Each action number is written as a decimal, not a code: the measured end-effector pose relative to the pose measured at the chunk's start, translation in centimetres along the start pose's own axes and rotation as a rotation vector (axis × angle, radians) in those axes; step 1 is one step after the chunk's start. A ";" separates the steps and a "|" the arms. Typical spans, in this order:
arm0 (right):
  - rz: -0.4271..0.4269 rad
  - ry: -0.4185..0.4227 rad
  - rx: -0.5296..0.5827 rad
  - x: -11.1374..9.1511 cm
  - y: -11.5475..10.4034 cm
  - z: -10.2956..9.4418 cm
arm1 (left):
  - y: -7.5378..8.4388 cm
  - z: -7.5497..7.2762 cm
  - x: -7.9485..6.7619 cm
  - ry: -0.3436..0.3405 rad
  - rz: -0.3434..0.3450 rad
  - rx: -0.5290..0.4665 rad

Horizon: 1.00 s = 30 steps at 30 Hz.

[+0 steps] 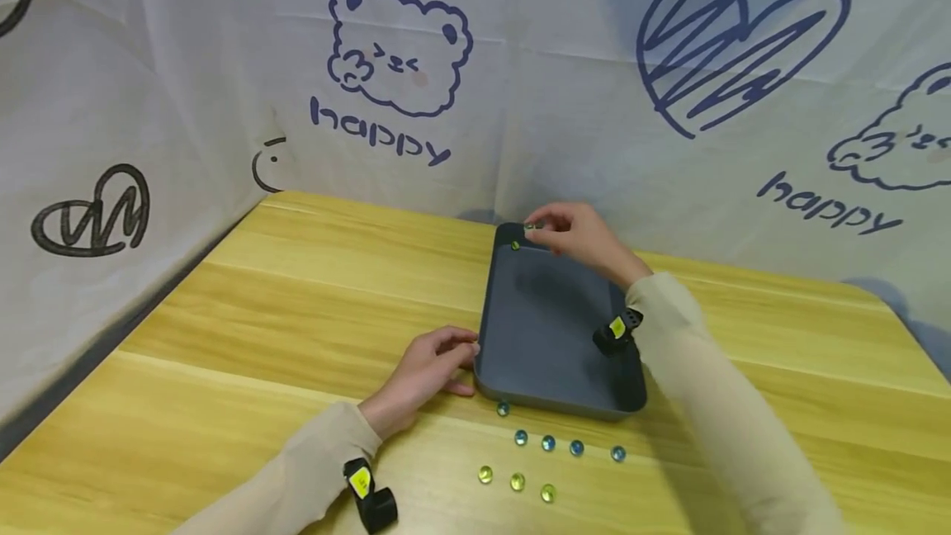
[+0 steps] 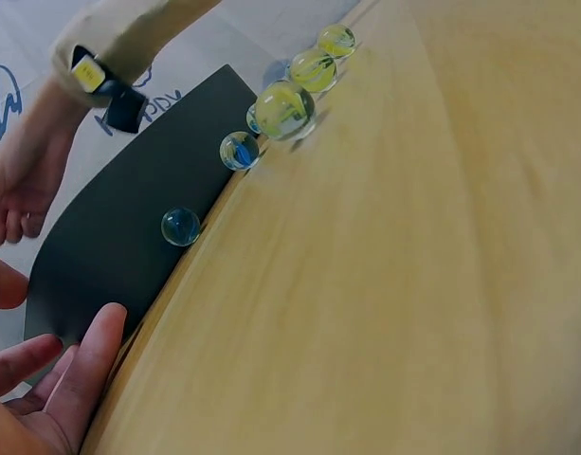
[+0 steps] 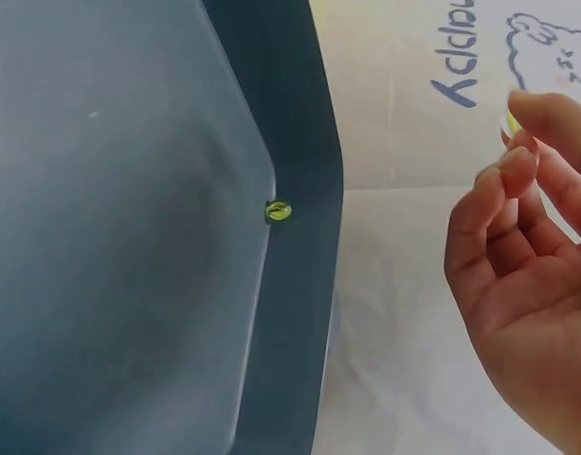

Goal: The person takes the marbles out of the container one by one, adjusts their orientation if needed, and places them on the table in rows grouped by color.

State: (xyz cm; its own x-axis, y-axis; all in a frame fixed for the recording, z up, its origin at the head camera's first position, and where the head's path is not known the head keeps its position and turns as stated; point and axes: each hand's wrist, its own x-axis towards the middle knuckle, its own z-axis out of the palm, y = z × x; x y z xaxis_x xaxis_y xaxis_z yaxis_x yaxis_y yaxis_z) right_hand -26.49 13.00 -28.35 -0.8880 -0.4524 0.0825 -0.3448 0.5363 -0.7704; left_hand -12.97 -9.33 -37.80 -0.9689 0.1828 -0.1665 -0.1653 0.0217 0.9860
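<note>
A dark grey rectangular tray lies on the table. Above its far end, my right hand pinches a yellow-green glass marble between thumb and fingertips. One green marble sits inside the tray against the far wall. My left hand rests at the tray's near left corner, its fingers spread and touching the outer wall. In front of the tray's near edge lie several blue marbles in a loose row. Closer to me are three yellow-green marbles.
The wooden table extends to both sides of the tray. Behind it hangs a white cloth with drawn bears, hearts and lettering. Each wrist wears a black strapped device.
</note>
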 end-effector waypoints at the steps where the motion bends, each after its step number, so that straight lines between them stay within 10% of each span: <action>1: -0.005 0.006 0.008 -0.3 0.0 -0.1 | 0.0 0.0 -0.1 0.002 0.000 0.001; 30: 0.015 0.111 0.154 -13.0 -2.1 3.4 | -0.3 -0.2 0.1 -0.016 -0.006 -0.014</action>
State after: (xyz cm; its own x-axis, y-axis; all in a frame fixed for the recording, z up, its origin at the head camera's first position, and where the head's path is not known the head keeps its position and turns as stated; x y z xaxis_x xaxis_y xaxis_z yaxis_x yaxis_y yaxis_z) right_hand -13.17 15.40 -29.96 -0.9237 -0.3592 0.1334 -0.2886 0.4232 -0.8588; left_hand -13.05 -9.53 -38.10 -0.9649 0.1986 -0.1717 -0.1734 0.0090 0.9848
